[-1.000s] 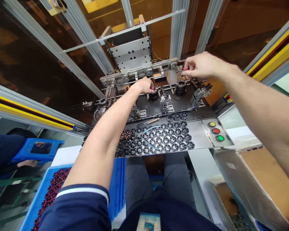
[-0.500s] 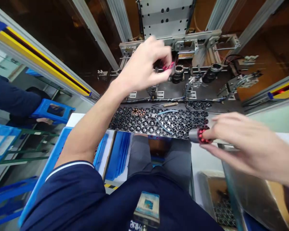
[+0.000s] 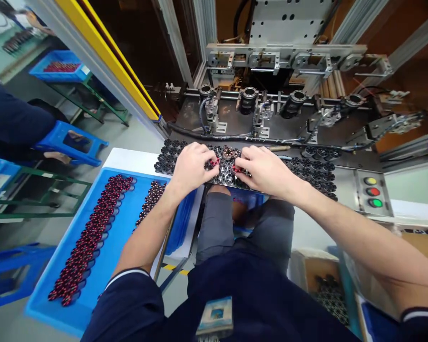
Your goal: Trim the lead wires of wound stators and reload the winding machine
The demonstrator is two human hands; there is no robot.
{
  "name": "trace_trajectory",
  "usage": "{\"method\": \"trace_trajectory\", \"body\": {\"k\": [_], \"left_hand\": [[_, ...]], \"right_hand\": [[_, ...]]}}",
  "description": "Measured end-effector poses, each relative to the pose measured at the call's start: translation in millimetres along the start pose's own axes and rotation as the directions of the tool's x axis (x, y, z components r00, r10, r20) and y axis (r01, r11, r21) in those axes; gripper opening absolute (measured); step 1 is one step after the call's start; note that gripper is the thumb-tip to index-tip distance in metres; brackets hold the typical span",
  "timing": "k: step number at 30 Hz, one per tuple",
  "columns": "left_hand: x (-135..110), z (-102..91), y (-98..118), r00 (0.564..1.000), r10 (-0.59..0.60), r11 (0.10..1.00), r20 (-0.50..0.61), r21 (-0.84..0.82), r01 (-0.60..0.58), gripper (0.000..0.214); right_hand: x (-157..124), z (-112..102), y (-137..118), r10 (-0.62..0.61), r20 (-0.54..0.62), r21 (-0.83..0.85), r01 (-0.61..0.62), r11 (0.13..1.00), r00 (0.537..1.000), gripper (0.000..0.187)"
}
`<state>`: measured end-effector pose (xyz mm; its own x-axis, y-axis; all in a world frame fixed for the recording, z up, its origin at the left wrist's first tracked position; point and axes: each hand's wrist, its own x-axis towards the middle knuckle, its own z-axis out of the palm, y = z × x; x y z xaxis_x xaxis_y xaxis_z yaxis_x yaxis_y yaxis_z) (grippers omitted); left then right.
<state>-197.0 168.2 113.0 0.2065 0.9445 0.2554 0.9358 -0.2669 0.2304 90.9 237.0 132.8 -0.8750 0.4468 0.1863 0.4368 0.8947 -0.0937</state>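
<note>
Both hands are down at the metal shelf (image 3: 345, 187) in front of the machine, over a field of several dark ring-shaped stator cores (image 3: 316, 166). My left hand (image 3: 192, 166) is closed on a red-wound stator (image 3: 213, 164). My right hand (image 3: 266, 168) is closed on another red-wound stator (image 3: 236, 169). The two hands sit close together, with a copper-wound stator (image 3: 228, 153) on the shelf just beyond them. The fixtures of the winding machine (image 3: 248, 99) stand behind, with no hand at them.
A blue tray (image 3: 124, 247) at my left holds rows of several red-wound stators (image 3: 89, 237). Yellow, red and green buttons (image 3: 373, 191) sit at the shelf's right end. A yellow-striped frame post (image 3: 110, 61) rises at left. Another person sits on a blue stool (image 3: 66, 140) at far left.
Both hands have come back from the machine's fixtures to the shelf, each carrying a red-wound stator, and now meet over the dark cores. The view has tilted down and left.
</note>
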Motion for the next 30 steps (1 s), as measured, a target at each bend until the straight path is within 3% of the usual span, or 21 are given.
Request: {"method": "trace_trajectory", "body": {"k": [5, 9, 15, 19, 22, 24, 27, 30], "left_hand": [[17, -10.1, -43, 0.988, -0.108, 0.994, -0.107, -0.009, 0.108, 0.019], [27, -4.8, -63, 0.998, -0.054, 0.996, -0.045, -0.073, 0.051, 0.016], [32, 19.1, -62, 0.999, 0.0, 0.993, 0.046, -0.119, 0.006, 0.016], [31, 25.2, -63, 0.997, 0.011, 0.991, 0.07, -0.134, -0.001, 0.017], [20, 17.0, -62, 1.0, 0.003, 0.988, 0.019, -0.154, 0.0, 0.036], [11, 8.5, -54, 0.997, -0.012, 0.985, -0.078, -0.172, -0.002, 0.052], [3, 1.9, -17, 0.955, 0.005, 0.972, -0.296, -0.223, -0.074, 0.041], [6, 14.2, 56, 0.924, 0.135, 0.911, -0.359, -0.322, -0.258, 0.028]], "right_hand": [[64, 8, -4, 0.024, 0.024, 0.04, -0.025, 0.999, 0.999, 0.023], [97, 29, 4, 0.057, 0.049, 0.049, -0.059, 0.997, 0.997, 0.021], [100, 55, 12, 0.094, 0.071, 0.071, -0.099, 0.993, 0.993, 0.02], [89, 40, 13, 0.128, 0.051, 0.097, -0.133, 0.986, 0.99, 0.03], [47, 1, 28, 0.229, -0.068, 0.163, -0.216, 0.963, 0.971, 0.044], [-6, -29, 41, 0.364, -0.202, 0.254, -0.31, 0.916, 0.909, 0.043], [-110, -59, 52, 0.615, -0.3, 0.321, -0.53, 0.785, 0.729, 0.037], [-203, -47, 47, 0.784, -0.281, 0.347, -0.703, 0.621, 0.553, 0.036]]}}
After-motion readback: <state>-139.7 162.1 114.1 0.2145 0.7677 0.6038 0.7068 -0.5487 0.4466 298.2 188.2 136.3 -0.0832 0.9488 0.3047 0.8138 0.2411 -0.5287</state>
